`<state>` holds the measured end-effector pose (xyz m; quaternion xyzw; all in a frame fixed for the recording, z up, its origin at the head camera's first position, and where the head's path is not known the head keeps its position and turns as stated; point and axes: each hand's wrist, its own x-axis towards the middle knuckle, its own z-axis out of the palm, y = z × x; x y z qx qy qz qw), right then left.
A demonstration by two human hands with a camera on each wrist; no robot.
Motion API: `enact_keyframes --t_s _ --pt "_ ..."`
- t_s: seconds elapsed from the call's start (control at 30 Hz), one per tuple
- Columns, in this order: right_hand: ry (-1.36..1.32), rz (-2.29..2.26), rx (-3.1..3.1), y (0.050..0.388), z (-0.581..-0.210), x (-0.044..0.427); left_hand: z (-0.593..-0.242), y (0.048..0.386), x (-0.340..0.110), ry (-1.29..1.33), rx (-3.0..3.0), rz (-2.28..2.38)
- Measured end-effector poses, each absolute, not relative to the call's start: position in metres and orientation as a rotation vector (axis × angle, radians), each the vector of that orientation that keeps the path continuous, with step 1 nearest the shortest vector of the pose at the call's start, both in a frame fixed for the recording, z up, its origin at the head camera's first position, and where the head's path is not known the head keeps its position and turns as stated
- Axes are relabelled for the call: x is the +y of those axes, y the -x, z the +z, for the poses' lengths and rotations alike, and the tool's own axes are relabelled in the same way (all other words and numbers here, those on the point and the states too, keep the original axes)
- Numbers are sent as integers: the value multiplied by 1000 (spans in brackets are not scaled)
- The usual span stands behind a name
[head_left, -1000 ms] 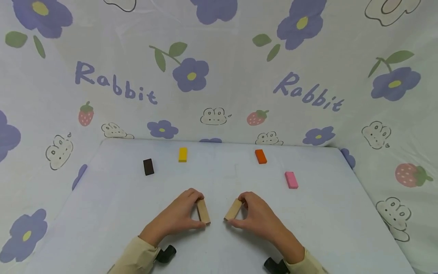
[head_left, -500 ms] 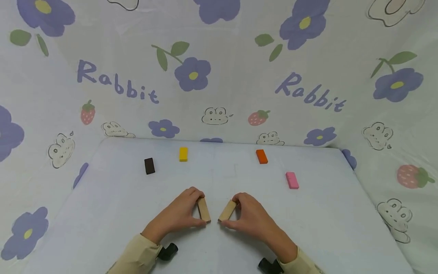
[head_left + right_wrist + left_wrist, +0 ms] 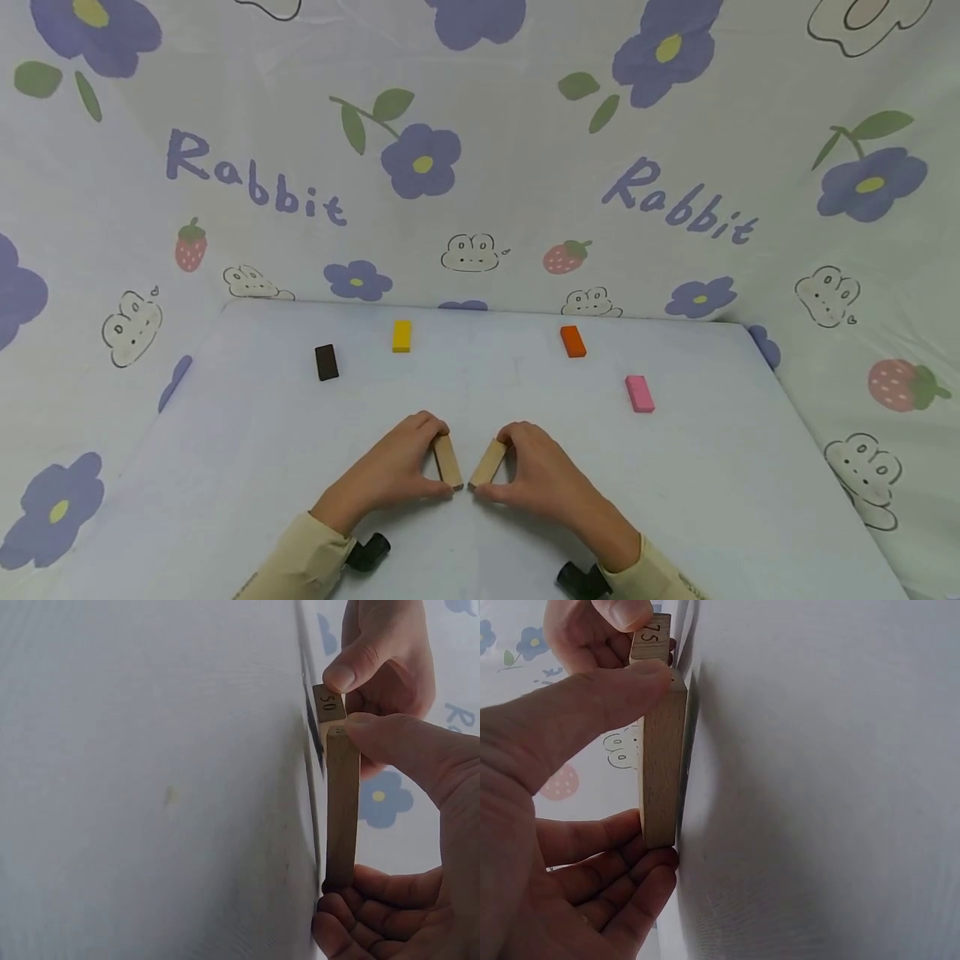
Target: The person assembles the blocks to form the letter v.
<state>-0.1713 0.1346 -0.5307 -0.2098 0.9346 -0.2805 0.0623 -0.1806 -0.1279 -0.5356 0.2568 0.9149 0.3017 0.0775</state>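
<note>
Two plain wooden blocks stand at the front middle of the white table in the head view. My left hand [image 3: 397,467] pinches the left block [image 3: 448,462] by its two ends, thumb at the near end and fingers at the far end. My right hand [image 3: 546,475] holds the right block [image 3: 487,463] the same way. The near ends of the blocks lie close together with a narrow gap, and their far ends spread apart. In the left wrist view, the other block [image 3: 651,639] shows a printed number beyond the held block [image 3: 664,765].
Farther back on the white table [image 3: 480,375] lie a dark brown block [image 3: 326,362], a yellow block [image 3: 402,337], an orange block [image 3: 573,342] and a pink block [image 3: 640,393]. A patterned cloth [image 3: 495,167] hangs behind the table.
My right hand has moved left with its block, bringing it close to the left block. The left hand and its block have hardly moved.
</note>
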Motion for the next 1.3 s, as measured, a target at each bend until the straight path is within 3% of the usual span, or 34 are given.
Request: enact_keyframes --t_s 1.3 --pt "708 -743 2858 168 -533 126 -534 175 -122 -797 2790 817"
